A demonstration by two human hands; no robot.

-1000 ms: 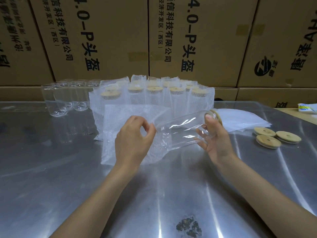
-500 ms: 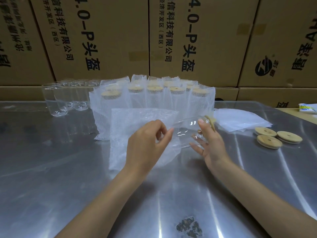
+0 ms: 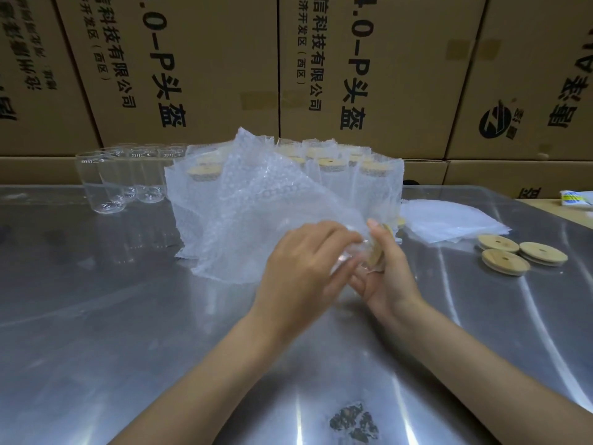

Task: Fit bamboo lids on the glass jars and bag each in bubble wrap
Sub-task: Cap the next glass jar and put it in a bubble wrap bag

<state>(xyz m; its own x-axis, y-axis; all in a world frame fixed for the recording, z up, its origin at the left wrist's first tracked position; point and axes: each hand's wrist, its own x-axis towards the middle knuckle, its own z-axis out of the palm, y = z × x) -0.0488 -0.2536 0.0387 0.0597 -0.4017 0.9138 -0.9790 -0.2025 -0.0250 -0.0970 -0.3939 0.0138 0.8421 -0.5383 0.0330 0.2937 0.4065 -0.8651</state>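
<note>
A glass jar [image 3: 353, 252] with a bamboo lid [image 3: 380, 252] lies on its side at mid-table, almost wholly inside a bubble wrap bag [image 3: 256, 213]. My left hand [image 3: 305, 264] grips the bag's mouth around the jar's lidded end. My right hand [image 3: 388, 271] cups the lid end, fingers curled round it. The bag's closed end sticks up and to the left. Behind it stand several bagged jars [image 3: 353, 181] with lids. Several bare glass jars [image 3: 109, 184] stand at the back left. Three loose bamboo lids [image 3: 507, 255] lie to the right.
A stack of flat bubble wrap bags [image 3: 449, 220] lies right of the bagged jars. Cardboard cartons [image 3: 353, 75] wall off the back of the steel table [image 3: 128, 316]. A dark stain [image 3: 353, 422] marks the near table surface. A small printed packet [image 3: 574, 199] lies at the far right.
The bag has been drawn over the jar toward the lid, now covering nearly all of it. My left hand moved right to meet my right hand, and the bag's far end lifted up.
</note>
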